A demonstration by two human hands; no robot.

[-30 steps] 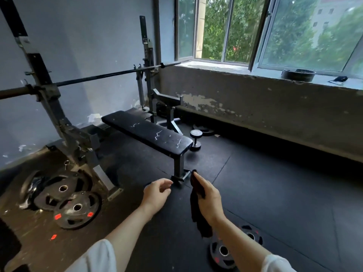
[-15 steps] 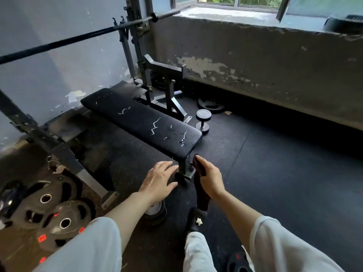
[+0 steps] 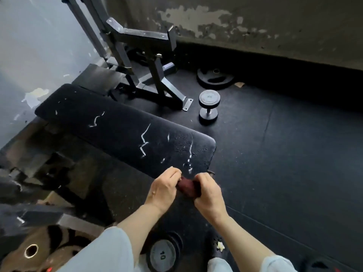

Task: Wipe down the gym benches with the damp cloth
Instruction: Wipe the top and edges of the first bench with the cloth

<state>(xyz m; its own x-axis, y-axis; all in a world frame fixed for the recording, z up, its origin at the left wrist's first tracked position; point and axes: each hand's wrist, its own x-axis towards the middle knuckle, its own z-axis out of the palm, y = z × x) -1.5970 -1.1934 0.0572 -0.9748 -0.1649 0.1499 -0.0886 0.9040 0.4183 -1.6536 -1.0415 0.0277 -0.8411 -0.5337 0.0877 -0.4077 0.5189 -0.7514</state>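
A flat black bench [image 3: 117, 130] runs from upper left to the middle of the view, its pad torn with white cracks near the close end. Just in front of that end, both my hands hold a dark red cloth [image 3: 186, 187] bunched between them. My left hand [image 3: 164, 190] grips its left part and my right hand [image 3: 207, 193] grips its right part. The cloth hangs just off the pad's near edge, not visibly touching it.
A steel rack frame [image 3: 141, 61] stands behind the bench. A dumbbell [image 3: 209, 107] and a weight plate [image 3: 215, 78] lie on the black floor mat to the right. Another dumbbell marked 10 [image 3: 163, 254] sits by my knees, and weight plates [image 3: 31, 252] lie at lower left.
I have come closer and the view has tilted down onto the bench. My left hand, empty before, has taken hold of the cloth, which now sits bunched between both hands instead of dangling from the right.
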